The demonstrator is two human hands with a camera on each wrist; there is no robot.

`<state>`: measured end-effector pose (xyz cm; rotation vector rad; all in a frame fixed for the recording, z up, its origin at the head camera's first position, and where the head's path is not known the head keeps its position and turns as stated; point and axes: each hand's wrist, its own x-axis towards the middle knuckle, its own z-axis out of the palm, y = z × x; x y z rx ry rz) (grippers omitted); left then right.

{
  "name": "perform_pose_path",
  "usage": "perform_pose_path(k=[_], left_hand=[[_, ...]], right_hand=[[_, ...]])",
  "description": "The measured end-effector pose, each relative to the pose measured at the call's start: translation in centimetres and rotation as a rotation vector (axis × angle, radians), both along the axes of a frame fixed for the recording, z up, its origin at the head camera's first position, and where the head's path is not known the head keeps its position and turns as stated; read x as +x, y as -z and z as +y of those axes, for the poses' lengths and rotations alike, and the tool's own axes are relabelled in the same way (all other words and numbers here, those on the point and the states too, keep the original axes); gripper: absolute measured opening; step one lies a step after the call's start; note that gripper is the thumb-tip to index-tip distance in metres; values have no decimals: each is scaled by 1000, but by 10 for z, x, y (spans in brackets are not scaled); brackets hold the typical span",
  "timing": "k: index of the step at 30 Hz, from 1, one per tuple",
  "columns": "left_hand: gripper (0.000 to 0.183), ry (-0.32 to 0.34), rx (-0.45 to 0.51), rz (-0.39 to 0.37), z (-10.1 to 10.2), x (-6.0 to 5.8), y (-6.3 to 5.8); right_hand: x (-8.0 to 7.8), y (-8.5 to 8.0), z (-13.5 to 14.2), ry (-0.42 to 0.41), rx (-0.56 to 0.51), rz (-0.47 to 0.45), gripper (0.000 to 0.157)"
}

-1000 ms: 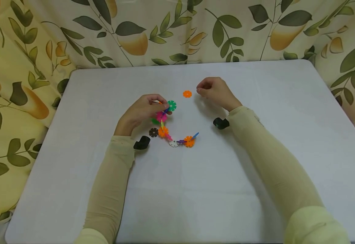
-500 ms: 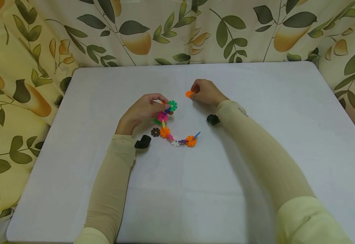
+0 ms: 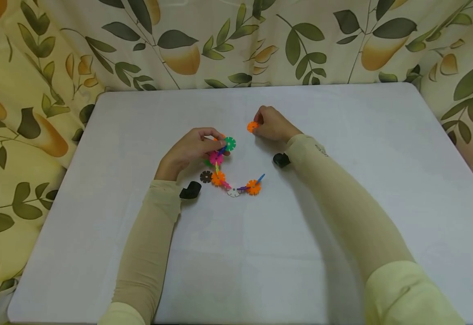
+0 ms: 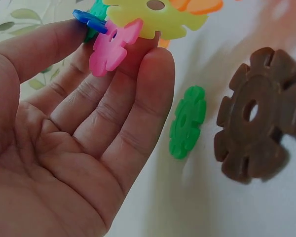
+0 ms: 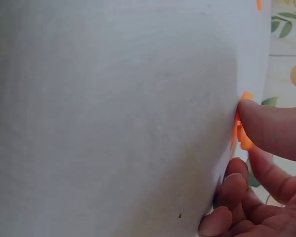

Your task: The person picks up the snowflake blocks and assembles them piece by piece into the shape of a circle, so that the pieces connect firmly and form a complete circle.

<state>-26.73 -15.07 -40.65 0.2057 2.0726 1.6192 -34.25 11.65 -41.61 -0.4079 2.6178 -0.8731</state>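
Observation:
My left hand (image 3: 189,149) pinches a chain of notched plastic flower discs between thumb and fingers, at a blue disc (image 4: 89,20) beside a teal-green one (image 3: 230,144). From there the chain curves down through a pink disc (image 3: 216,158), a yellow disc (image 4: 155,22) and a white disc (image 3: 233,192) to an orange disc (image 3: 254,187) with a blue one in it. Farther back and to the right, my right hand (image 3: 276,125) pinches a single orange disc (image 3: 252,127) by its edge. In the right wrist view the thumb partly covers this orange disc (image 5: 245,140).
A loose brown disc (image 3: 205,176) lies left of the chain, near a bright green disc (image 4: 187,122) beside my left hand. Black wrist devices (image 3: 190,190) show at both wrists. A white tabletop (image 3: 281,271) extends around, with a leaf-patterned curtain (image 3: 228,40) behind it.
My right hand has moved left to the orange disc on the table, taken hold of it and tipped it up slightly. The left hand and chain have stayed nearly in place.

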Motion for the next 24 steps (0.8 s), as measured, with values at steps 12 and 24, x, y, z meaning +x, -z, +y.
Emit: perform_pose_path(k=[12,24], left_hand=[[14,15,-12,20,10,2,3],[18,50,-46,36,19,4,6]], right_hand=[[33,-3,33,67,-191,64,21],[81,-15,50,154,-386,129,8]])
